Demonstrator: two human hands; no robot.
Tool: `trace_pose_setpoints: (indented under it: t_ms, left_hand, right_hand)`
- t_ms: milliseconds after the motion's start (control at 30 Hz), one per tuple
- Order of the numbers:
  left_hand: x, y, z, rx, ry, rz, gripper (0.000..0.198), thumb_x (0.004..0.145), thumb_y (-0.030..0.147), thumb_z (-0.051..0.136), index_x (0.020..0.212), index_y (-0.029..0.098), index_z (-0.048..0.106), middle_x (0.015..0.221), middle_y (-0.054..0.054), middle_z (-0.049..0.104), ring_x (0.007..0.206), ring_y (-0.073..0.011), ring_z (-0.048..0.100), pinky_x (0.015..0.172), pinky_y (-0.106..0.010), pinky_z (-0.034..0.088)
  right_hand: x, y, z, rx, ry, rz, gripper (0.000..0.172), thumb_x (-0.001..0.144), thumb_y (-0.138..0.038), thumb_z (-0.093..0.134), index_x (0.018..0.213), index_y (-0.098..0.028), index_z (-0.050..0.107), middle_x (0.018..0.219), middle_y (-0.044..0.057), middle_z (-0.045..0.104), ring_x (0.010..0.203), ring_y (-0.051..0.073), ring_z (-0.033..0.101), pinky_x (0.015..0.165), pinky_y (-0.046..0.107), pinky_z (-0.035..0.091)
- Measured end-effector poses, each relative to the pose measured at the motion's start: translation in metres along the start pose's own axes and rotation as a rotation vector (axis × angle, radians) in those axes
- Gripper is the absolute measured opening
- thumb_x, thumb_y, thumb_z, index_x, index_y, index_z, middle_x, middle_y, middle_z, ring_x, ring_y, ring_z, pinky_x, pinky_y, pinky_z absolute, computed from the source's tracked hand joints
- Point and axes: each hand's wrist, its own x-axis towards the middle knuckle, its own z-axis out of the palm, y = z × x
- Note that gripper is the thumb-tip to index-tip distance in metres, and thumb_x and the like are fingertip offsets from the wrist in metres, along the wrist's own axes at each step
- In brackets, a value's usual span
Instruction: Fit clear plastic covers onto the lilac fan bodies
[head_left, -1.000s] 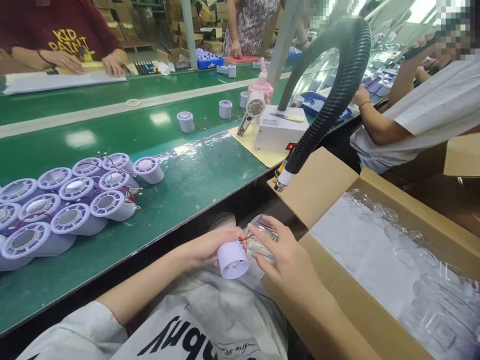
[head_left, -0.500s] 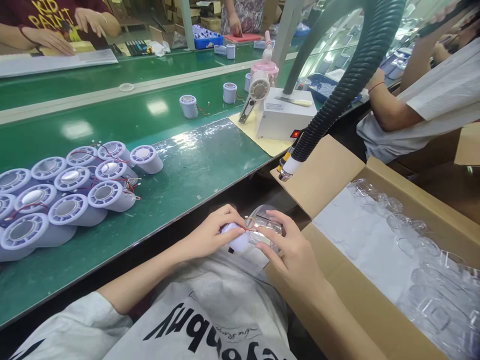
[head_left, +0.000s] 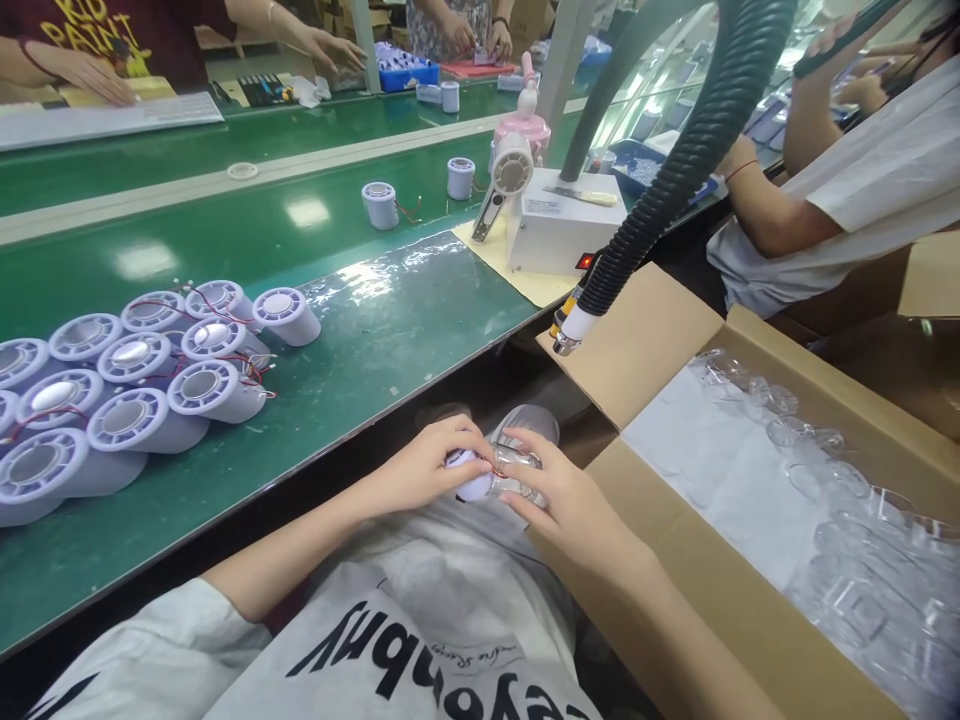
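Observation:
Over my lap, my left hand (head_left: 431, 462) is closed round a small lavender cylindrical housing (head_left: 474, 488). A clear plastic cup-shaped cover (head_left: 523, 474) is in my right hand (head_left: 574, 500), fingers curved along its sides. The two parts meet end to end, with thin red wires (head_left: 496, 468) at the joint. How far one sits inside the other is hidden by my fingers. Behind them shows a rounded see-through shape (head_left: 534, 424); I cannot tell whether it belongs to the cover.
Several wired lavender cylinders (head_left: 127, 418) stand on the green bench (head_left: 360, 370) at left. An open carton (head_left: 675, 530) of clear covers (head_left: 862, 560) is at right. A black flexible hose (head_left: 675, 170) arches from a white box (head_left: 566, 225). Co-workers sit across and at right.
My right hand has moved slightly left, bringing the clear cover closer against the lavender housing. Across the bench, a co-worker's arm now stretches out to the right.

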Motion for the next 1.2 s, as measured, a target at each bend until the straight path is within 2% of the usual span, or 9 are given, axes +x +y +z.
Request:
trace_pose_setpoints:
  t_ms: [200, 300, 433, 567, 667, 733, 800, 900, 1200]
  left_hand:
    - [-0.003, -0.008, 0.004, -0.112, 0.105, -0.005, 0.020, 0.086, 0.036, 0.065, 0.096, 0.019, 0.072, 0.097, -0.006, 0.062, 0.092, -0.0179, 0.060, 0.085, -0.031, 0.047]
    - [-0.003, -0.013, 0.005, -0.146, 0.116, 0.017, 0.038, 0.074, 0.042, 0.077, 0.105, 0.022, 0.071, 0.099, -0.006, 0.061, 0.092, -0.0193, 0.061, 0.084, -0.032, 0.049]
    - [-0.002, -0.017, 0.003, -0.002, 0.047, 0.091, 0.064, 0.058, 0.045, 0.087, 0.117, 0.028, 0.068, 0.116, -0.008, 0.059, 0.110, -0.0266, 0.058, 0.098, -0.041, 0.046]
    - [-0.003, -0.016, 0.005, -0.084, -0.072, 0.110, 0.067, 0.066, 0.040, 0.083, 0.129, 0.031, 0.061, 0.130, -0.009, 0.060, 0.119, -0.0281, 0.056, 0.100, -0.042, 0.047]
    - [-0.005, -0.014, 0.008, -0.237, -0.040, 0.013, 0.070, 0.067, 0.036, 0.084, 0.131, 0.029, 0.058, 0.127, -0.009, 0.063, 0.112, -0.0261, 0.061, 0.089, -0.036, 0.054]
    - [-0.008, -0.013, 0.009, -0.379, 0.000, -0.070, 0.072, 0.066, 0.034, 0.084, 0.132, 0.026, 0.056, 0.125, -0.010, 0.063, 0.105, -0.0243, 0.064, 0.085, -0.034, 0.055]
    - [-0.010, -0.011, 0.010, -0.498, 0.015, -0.150, 0.073, 0.066, 0.033, 0.084, 0.133, 0.025, 0.054, 0.123, -0.011, 0.063, 0.098, -0.0225, 0.066, 0.078, -0.032, 0.057]
    - [-0.013, -0.009, 0.009, -0.493, -0.007, -0.177, 0.075, 0.066, 0.034, 0.084, 0.134, 0.025, 0.053, 0.124, -0.011, 0.064, 0.090, -0.0214, 0.067, 0.070, -0.030, 0.056]
    - [-0.015, -0.001, 0.002, -0.345, -0.045, 0.089, 0.076, 0.067, 0.028, 0.085, 0.136, 0.031, 0.055, 0.137, -0.009, 0.059, 0.124, -0.0282, 0.057, 0.104, -0.040, 0.046]
  right_hand:
    - [0.001, -0.004, 0.006, 0.236, 0.000, 0.084, 0.013, 0.092, -0.031, 0.061, 0.098, -0.023, 0.070, 0.131, 0.010, 0.051, 0.111, 0.027, 0.060, 0.091, 0.042, 0.053]
    - [0.001, -0.007, 0.006, 0.445, 0.059, 0.135, 0.020, 0.094, -0.033, 0.056, 0.083, -0.022, 0.069, 0.114, 0.008, 0.056, 0.102, 0.024, 0.061, 0.089, 0.038, 0.053]
    - [0.001, -0.005, 0.003, 0.627, 0.190, 0.285, 0.033, 0.092, -0.041, 0.057, 0.068, -0.021, 0.067, 0.098, 0.007, 0.058, 0.093, 0.023, 0.061, 0.077, 0.034, 0.054]
    - [0.000, 0.001, 0.002, 0.913, 0.286, 0.401, 0.034, 0.083, -0.046, 0.070, 0.061, -0.020, 0.066, 0.096, 0.007, 0.065, 0.090, 0.024, 0.066, 0.070, 0.034, 0.057]
    - [-0.003, 0.004, 0.003, 1.002, 0.288, 0.352, 0.025, 0.082, -0.045, 0.072, 0.073, -0.022, 0.071, 0.109, 0.009, 0.069, 0.103, 0.028, 0.066, 0.076, 0.039, 0.060]
    - [-0.006, 0.004, 0.003, 0.870, 0.252, 0.223, 0.021, 0.080, -0.039, 0.076, 0.095, -0.026, 0.073, 0.126, 0.009, 0.065, 0.121, 0.031, 0.058, 0.092, 0.045, 0.056]
    - [-0.010, 0.004, 0.003, 0.661, 0.239, 0.102, 0.037, 0.080, -0.029, 0.078, 0.115, -0.028, 0.067, 0.137, 0.008, 0.059, 0.129, 0.030, 0.052, 0.104, 0.048, 0.048]
    - [-0.014, 0.005, 0.003, 0.475, 0.230, 0.012, 0.037, 0.084, -0.022, 0.073, 0.119, -0.027, 0.063, 0.135, 0.009, 0.059, 0.124, 0.029, 0.057, 0.107, 0.049, 0.046]
    - [-0.017, -0.001, -0.008, 0.698, 0.115, 0.071, 0.047, 0.084, -0.023, 0.072, 0.128, -0.027, 0.055, 0.124, 0.006, 0.064, 0.112, 0.025, 0.063, 0.092, 0.040, 0.058]
